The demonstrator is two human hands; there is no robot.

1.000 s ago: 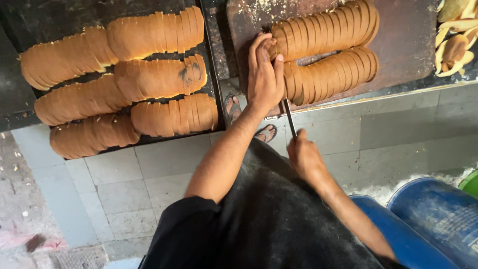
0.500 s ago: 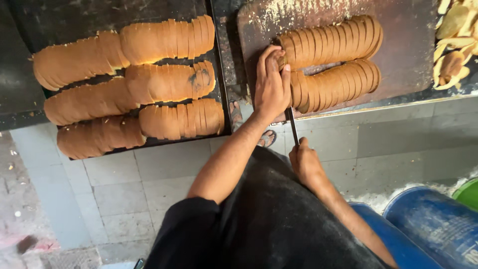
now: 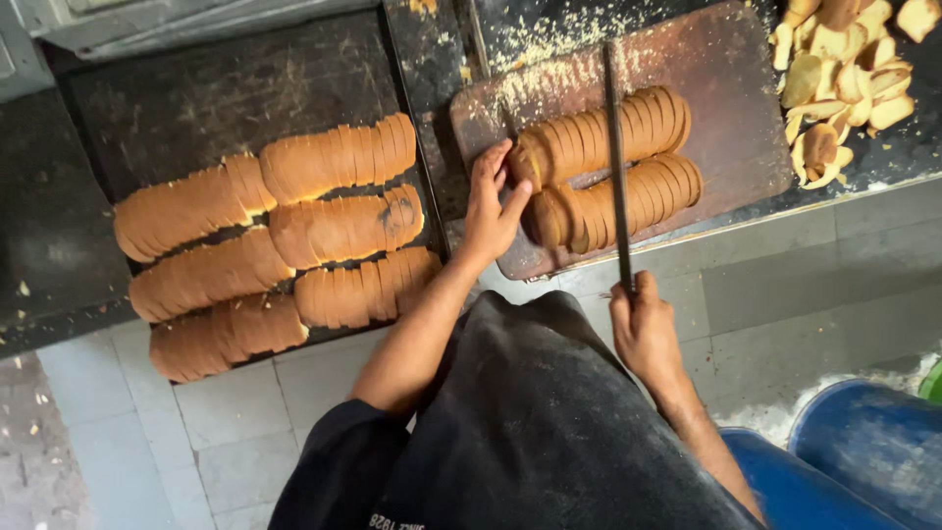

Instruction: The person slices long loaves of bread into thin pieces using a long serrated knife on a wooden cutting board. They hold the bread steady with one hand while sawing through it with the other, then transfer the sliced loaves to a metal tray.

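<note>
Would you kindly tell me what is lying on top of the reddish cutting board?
Two sliced brown loaves and scattered crumbs lie on the cutting board. A long knife crosses them; the left hand covers the board's near-left part.

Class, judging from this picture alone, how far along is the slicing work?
Done: six sliced loaves lie in rows on the dark tray. In hand: the left hand steadies two loaves on the cutting board while the right hand lays the long knife across them. Left: these two look sliced already; no uncut loaves show.
</note>
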